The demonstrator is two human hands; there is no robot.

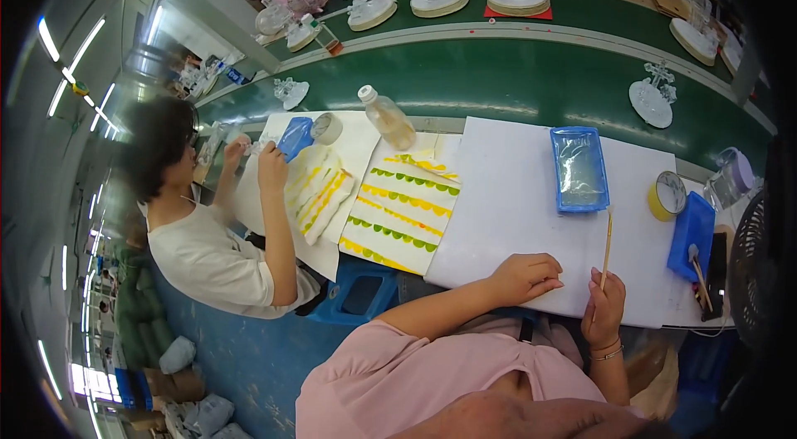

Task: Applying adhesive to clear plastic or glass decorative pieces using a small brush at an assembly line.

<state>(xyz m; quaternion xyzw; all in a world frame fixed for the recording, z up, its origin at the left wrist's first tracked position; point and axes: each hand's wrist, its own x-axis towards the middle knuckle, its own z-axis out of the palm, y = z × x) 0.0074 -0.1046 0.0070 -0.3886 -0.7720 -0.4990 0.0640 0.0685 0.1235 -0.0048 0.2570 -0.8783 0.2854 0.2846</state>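
My right hand [604,304] is closed around a thin wooden stick [608,246], held upright over the near edge of a white board [506,206]. The stick's top end reaches toward a blue plastic tray [579,169] lined with clear film. My left hand [525,276] rests on the board's near edge with fingers loosely curled, holding nothing.
A sheet with green and yellow scalloped strips [400,213] lies left of the board, with a plastic bottle [387,117] above it. A yellow tape roll [666,195] and a blue box [692,236] sit at right. A co-worker [207,215] sits left. A green conveyor [515,82] carries clear ornaments.
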